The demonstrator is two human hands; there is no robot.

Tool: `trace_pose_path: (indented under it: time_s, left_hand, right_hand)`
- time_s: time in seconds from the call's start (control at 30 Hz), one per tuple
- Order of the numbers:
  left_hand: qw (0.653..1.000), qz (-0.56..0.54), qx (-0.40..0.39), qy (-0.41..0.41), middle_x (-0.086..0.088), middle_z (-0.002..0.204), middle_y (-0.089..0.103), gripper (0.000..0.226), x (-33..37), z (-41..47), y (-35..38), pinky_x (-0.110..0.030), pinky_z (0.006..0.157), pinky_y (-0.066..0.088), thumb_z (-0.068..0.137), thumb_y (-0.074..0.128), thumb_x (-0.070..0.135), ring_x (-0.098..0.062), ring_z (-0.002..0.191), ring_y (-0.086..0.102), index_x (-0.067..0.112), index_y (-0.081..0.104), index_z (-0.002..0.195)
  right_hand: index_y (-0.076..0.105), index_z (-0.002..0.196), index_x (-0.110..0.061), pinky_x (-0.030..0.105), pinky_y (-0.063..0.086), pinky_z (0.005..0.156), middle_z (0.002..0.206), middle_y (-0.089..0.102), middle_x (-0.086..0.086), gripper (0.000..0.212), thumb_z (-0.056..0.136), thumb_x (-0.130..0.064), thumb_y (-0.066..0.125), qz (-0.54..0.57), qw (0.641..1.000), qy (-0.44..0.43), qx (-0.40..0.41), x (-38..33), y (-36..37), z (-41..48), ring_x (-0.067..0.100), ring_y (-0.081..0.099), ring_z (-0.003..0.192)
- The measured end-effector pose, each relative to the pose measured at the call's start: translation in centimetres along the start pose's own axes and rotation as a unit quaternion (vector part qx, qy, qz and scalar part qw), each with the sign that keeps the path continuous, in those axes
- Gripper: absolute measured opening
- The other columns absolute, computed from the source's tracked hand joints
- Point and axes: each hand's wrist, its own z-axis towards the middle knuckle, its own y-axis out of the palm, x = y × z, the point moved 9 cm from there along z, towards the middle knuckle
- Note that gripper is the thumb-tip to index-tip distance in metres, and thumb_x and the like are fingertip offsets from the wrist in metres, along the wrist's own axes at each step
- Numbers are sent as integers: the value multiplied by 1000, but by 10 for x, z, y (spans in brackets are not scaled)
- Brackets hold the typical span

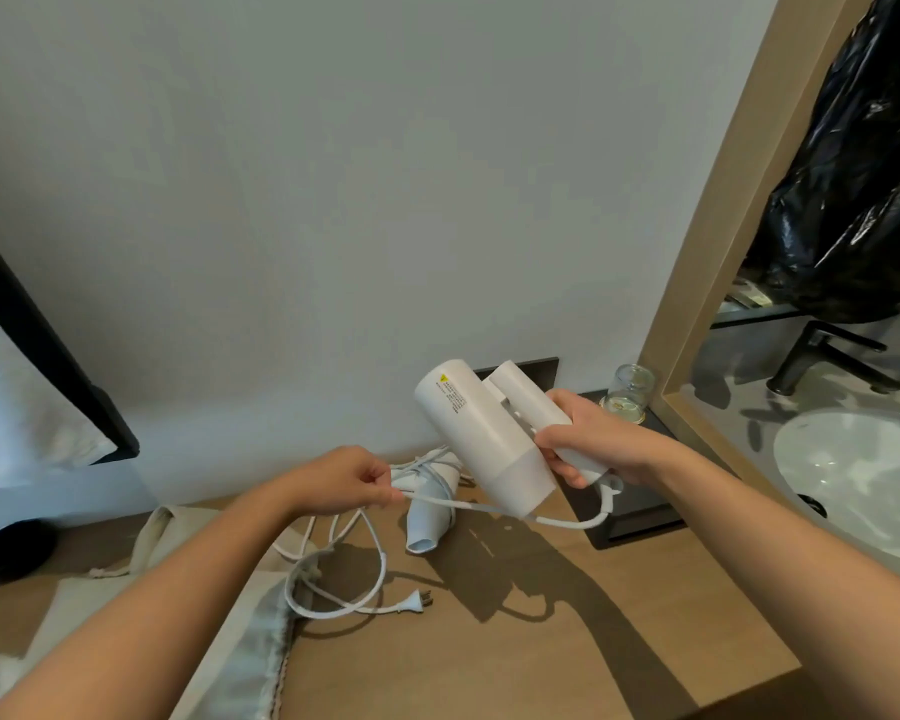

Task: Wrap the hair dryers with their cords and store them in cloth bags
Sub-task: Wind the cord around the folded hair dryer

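A white hair dryer [481, 433] is held up above the wooden counter, my right hand [585, 439] shut around its folded handle. Its white cord [489, 509] runs from the handle's end under the barrel to my left hand [352, 480], which pinches it. The rest of the cord loops on the counter and ends in a plug [418, 601]. A second white hair dryer [430, 504] lies on the counter behind, with cord wound around it. Beige cloth bags [167, 532] lie flat at the lower left under my left forearm.
The wooden counter [541, 641] meets a white wall. A glass jar [628, 393] stands on a dark tray [640, 517] at the right. Further right are a wood-framed mirror [707, 241], a sink [863, 475] and a black tap [822, 356]. A black object [14, 550] sits far left.
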Motion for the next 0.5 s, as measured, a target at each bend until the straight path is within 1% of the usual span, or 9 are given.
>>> trace_pose_path:
  time_s: [0.1, 0.2, 0.27, 0.33, 0.4, 0.43, 0.47, 0.5]
  left_hand:
    - [999, 40, 30, 14, 14, 50, 46, 31, -8, -9, -9, -23, 55, 32, 85, 68, 42, -2, 51, 41, 18, 63, 67]
    - [992, 116, 53, 19, 8, 54, 49, 37, -4, -15, -18, -25, 55, 34, 88, 60, 51, -5, 52, 42, 23, 58, 63]
    - [984, 171, 59, 4, 7, 55, 49, 41, -2, -15, -19, -26, 55, 34, 91, 55, 52, -7, 53, 44, 27, 53, 59]
    - [979, 187, 73, -21, 7, 55, 49, 43, -3, -12, -21, -27, 55, 35, 91, 53, 54, -8, 54, 46, 27, 50, 57]
    - [980, 168, 101, -34, 5, 54, 49, 47, -4, -7, -27, -29, 54, 34, 88, 53, 56, -12, 53, 45, 22, 49, 56]
    - [981, 152, 116, -37, 2, 54, 49, 49, -3, -4, -31, -29, 54, 33, 85, 54, 58, -14, 53, 43, 20, 47, 55]
    - [981, 140, 128, -41, 0, 54, 46, 51, -2, -2, -36, -30, 54, 31, 82, 55, 61, -15, 52, 40, 19, 44, 55]
    - [980, 136, 137, -44, 0, 54, 44, 54, 1, 0, -41, -30, 53, 30, 79, 56, 65, -15, 53, 39, 18, 42, 55]
  right_hand:
    - [42, 118, -14, 34, 42, 51, 64, 55, 11, 30, 91, -12, 56, 5, 999, -15, 31, 2, -14, -2, 25, 46, 51]
    - [50, 120, -18, 37, 45, 55, 73, 60, 1, 29, 93, -18, 60, -15, 998, -41, 52, 0, -22, -6, 20, 53, 58]
    - [52, 120, -19, 36, 44, 56, 74, 61, -3, 29, 93, -22, 60, -11, 997, -61, 36, -5, -20, -9, 16, 52, 57]
    - [53, 122, -17, 32, 42, 54, 73, 59, -2, 35, 90, -29, 60, -9, 996, -82, -16, -16, -10, -14, 17, 49, 56]
    - [53, 124, -18, 27, 43, 52, 78, 59, 3, 40, 88, -35, 61, -64, 991, -86, -81, -28, 4, -18, 18, 50, 59]
    - [55, 122, -22, 29, 45, 51, 83, 60, 8, 37, 89, -36, 61, -116, 984, -85, -103, -30, 10, -18, 19, 53, 61]
    - [56, 119, -27, 33, 49, 52, 90, 61, 12, 32, 89, -37, 62, -177, 974, -83, -116, -31, 15, -17, 21, 57, 65]
    - [57, 115, -31, 41, 53, 56, 96, 62, 13, 29, 88, -40, 62, -235, 961, -76, -126, -29, 21, -16, 27, 61, 69]
